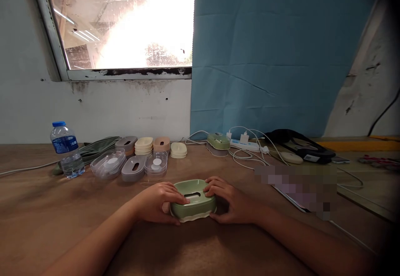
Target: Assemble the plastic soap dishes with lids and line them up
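Note:
A green soap dish (194, 212) with rounded corners sits on the table in front of me, a dark slot in its sunken top. Along its bottom edge shows a wavy cream rim. My left hand (158, 203) grips the left end, fingers on the top and thumb low at the front corner. On the right end my right hand (229, 201) holds it the same way, fingertips over the upper edge and thumb by the lower corner. Both hands are closed around it. The dish's underside is hidden.
Behind stand a grey slotted dish (133, 169), clear plastic trays (108, 165), cream dish stacks (144, 145) and another green dish (218, 141). A water bottle (67, 151) is at left. At right are a power strip (244, 144) with cables, a black bag (300, 147) and a blurred-out flat object.

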A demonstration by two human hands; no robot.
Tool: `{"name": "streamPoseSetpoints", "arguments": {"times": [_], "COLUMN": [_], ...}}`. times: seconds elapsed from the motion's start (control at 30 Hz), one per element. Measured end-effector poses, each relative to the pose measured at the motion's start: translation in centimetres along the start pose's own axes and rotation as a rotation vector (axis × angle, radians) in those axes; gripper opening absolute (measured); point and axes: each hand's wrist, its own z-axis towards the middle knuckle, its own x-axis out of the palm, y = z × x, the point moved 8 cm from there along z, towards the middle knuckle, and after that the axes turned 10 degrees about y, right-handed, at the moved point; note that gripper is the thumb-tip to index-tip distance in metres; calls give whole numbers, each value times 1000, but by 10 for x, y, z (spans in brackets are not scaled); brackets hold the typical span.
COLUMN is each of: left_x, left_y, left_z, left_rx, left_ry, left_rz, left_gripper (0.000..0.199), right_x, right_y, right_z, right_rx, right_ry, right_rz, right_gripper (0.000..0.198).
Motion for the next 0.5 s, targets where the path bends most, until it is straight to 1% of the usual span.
{"name": "streamPoseSetpoints", "arguments": {"times": [0.17, 0.37, 0.5], "left_x": [2, 2, 1], "left_y": [-1, 6, 10], "left_z": [0, -2, -5], "left_rx": [13, -53, -70], "left_ry": [25, 75, 61], "left_rz": [64, 151, 191], "left_gripper": [47, 48, 47], "right_x": [0, 0, 1], "right_y": [-1, -2, 2], "right_z": [0, 0, 0], "right_rx": [20, 43, 4], "right_ry": [15, 19, 81], "right_rz": [-22, -40, -45], "right_gripper": [34, 33, 34]}}
